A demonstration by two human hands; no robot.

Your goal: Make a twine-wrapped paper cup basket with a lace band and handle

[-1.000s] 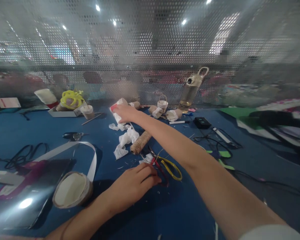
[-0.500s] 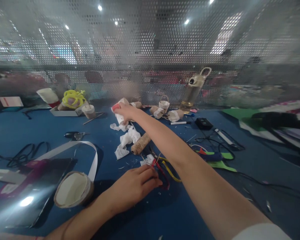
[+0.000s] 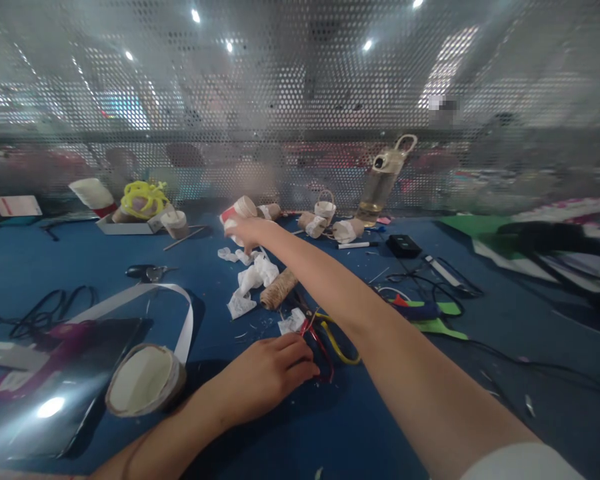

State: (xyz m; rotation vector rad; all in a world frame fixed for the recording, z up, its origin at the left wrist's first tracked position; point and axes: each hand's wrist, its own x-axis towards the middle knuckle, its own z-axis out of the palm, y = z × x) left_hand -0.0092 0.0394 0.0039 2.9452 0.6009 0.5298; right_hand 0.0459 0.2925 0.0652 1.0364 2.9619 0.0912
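Observation:
My right hand [image 3: 245,230] reaches far across the blue table, fingers wrapped round a white and red paper cup [image 3: 243,207]. The cup is tilted, and my hand hides part of it. Crumpled white tissue [image 3: 253,275] lies just below that hand. Close to me, my left hand [image 3: 280,368] rests low with curled fingers, at the red-handled scissors [image 3: 321,350]; what its fingertips pinch, if anything, is too small to make out. A roll of twine [image 3: 279,289] lies between the hands, partly behind my right forearm. Yellow-handled pliers [image 3: 341,341] sit beside the scissors.
A round tub [image 3: 173,387] and a dark flat panel [image 3: 105,347] lie at left. Behind stand a box with yellow cord [image 3: 145,200], small cups [image 3: 325,212] and a bottle [image 3: 379,190] against a perforated metal screen [image 3: 290,87]. Cables and a black box [image 3: 404,245] are at right.
The paper cup has turned slightly in my right hand, so more of its rim shows. My left hand has barely moved. The whole view has shifted a little.

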